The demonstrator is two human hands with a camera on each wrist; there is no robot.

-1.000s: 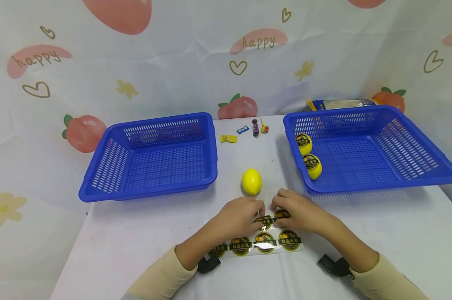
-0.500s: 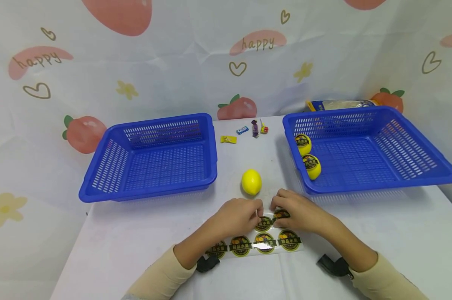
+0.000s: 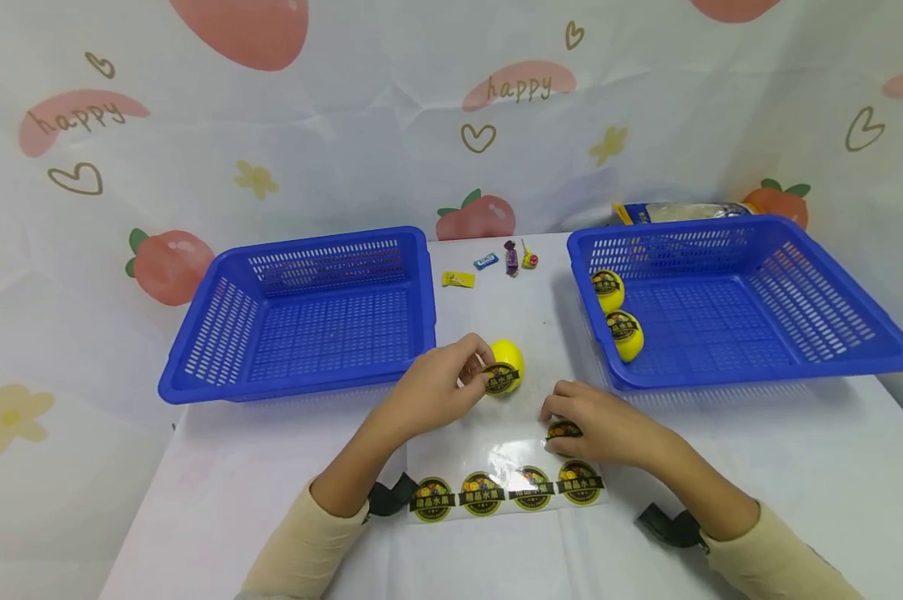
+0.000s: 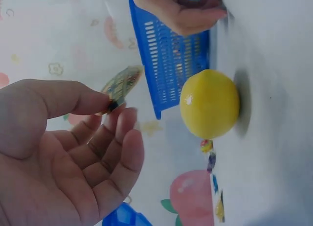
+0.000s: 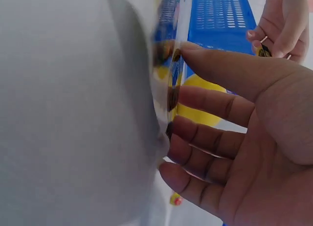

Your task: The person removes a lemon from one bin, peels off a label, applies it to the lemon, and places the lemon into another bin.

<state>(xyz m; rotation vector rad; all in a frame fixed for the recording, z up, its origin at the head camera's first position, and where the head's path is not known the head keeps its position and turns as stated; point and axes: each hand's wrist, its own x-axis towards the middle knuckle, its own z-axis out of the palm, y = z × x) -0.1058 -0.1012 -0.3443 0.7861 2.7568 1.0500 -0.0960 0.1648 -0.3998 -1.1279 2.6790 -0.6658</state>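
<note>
Between thumb and fingertips, my left hand (image 3: 438,387) pinches a round black and gold fruit sticker (image 3: 501,378). From the head view it overlaps the yellow lemon (image 3: 507,353); in the left wrist view the sticker (image 4: 122,85) is apart from the lemon (image 4: 210,103), which lies on the table. My right hand (image 3: 603,423) holds the clear sticker sheet (image 3: 459,457) at its upper right corner, thumb and fingers on its raised edge in the right wrist view. A row of round stickers lines the sheet's near side, and one more is partly hidden under the right hand.
A blue basket (image 3: 419,357) stands at left. Another blue basket (image 3: 751,371) at right contains two stickered lemons (image 3: 625,335). Small wrapped candies (image 3: 485,261) and a lollipop (image 3: 529,256) lie toward the back. Behind the right basket is a plastic packet (image 3: 684,210).
My left hand has peeled a sticker off the sheet's upper row and moved up and left with it, close to the lemon. The right hand has stayed at the sheet.
</note>
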